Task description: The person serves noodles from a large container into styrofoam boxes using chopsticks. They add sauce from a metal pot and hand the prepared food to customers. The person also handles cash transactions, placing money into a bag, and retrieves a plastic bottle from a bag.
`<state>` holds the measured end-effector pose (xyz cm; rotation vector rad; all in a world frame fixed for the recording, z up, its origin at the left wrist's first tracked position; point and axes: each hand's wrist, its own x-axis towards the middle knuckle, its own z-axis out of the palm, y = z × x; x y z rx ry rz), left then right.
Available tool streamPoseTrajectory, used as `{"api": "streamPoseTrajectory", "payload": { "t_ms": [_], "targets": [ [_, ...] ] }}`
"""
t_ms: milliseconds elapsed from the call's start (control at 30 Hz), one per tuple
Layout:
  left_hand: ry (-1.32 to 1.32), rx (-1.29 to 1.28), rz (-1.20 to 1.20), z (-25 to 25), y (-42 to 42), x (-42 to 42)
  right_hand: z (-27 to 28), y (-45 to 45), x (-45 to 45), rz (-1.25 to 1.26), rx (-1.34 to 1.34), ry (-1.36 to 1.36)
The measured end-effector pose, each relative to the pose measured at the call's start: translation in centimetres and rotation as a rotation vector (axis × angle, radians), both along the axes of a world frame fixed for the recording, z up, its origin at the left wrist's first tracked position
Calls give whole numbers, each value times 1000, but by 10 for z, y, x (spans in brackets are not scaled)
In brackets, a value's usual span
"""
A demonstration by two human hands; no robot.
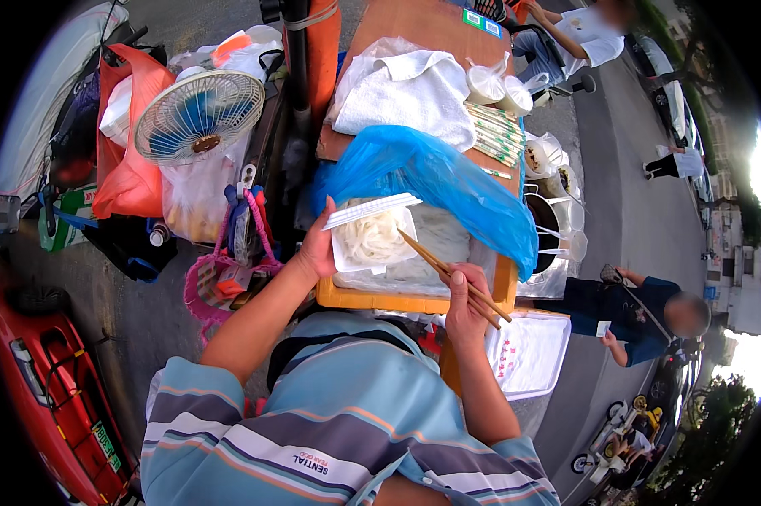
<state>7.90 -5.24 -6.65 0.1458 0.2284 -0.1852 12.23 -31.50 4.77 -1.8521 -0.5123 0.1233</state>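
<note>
My left hand [319,248] grips a white foam takeaway box [342,258] by its left side, its lid tilted up at the back. Pale flat rice noodles [371,240] fill the box. In my right hand [468,303] is a pair of wooden chopsticks [482,297], their tips at the right edge of those noodles. Beneath the box sits a yellow crate [380,301] lined with clear plastic, with more white noodles [440,231] inside. A blue plastic bag [425,167] is folded back over the crate's far side.
Beyond the crate, a white towel [412,95] and wrapped chopsticks [497,136] lie on a brown board [393,25]. Pots [542,221] with ladles stand right. A fan [200,117] and pink basket [206,288] are left. A person [640,316] stands at right, holding a small card.
</note>
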Motion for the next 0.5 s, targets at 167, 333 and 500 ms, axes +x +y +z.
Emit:
{"api": "streamPoseTrajectory", "payload": {
  "t_ms": [167,333,500],
  "targets": [
    [-23,7,10,-7,23,-10,30,10,5,1,137,87],
    [-50,-2,-19,2,33,-11,26,21,32,31,250,403],
    [10,38,57,-10,45,-29,31,5,59,-152,481,562]
  ]
}}
